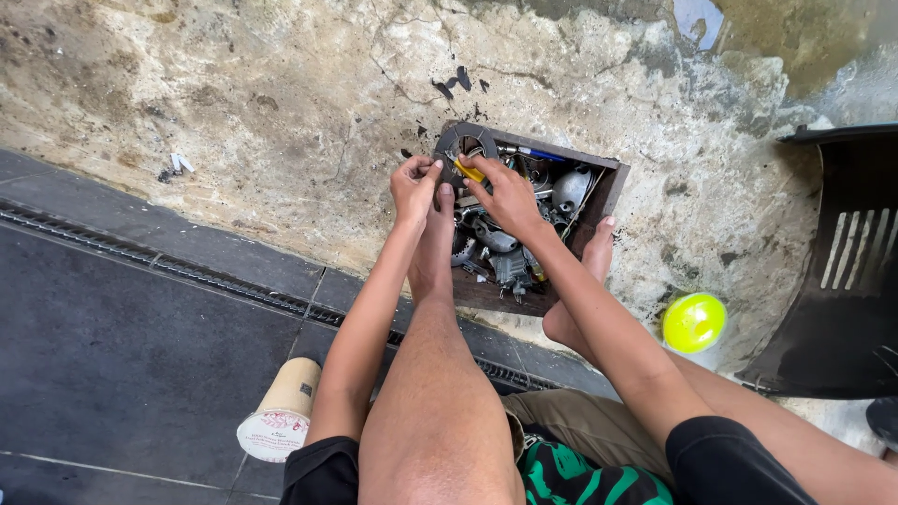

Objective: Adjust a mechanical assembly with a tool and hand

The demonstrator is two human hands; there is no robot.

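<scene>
Nearest the lens, bare knee and black shorts, a green-striped garment between the thighs. Down left, a paper cup lying on its side on the dark tiled floor, lid end toward the camera. Beyond it, a drain grate running slantwise along the tile edge. Off right, a round yellow-green lid sitting beside a black plastic chair. Further out, 2 forearms reaching forward and meeting over the near-left corner of a wooden box resting on rough, stained concrete ground. Left hand pinched shut on the edge of a dark metal ring, thumb and fingertips closed tight on its lower-left rim. Right hand curled narrow around a yellow-handled screwdriver, tip aimed up-left toward the ring. Ring standing just ahead of both hands, propped at the box's far-left corner, flat face tilted toward the camera; screwdriver's long axis running from lower right to upper left, straight into that ring. Both hands about equally close, left actually touching the ring, right reaching it only through the tool. Inside the box, a jumble of grey metal parts, too tangled to name individually. 1 bare foot planted against the box's right side.
</scene>
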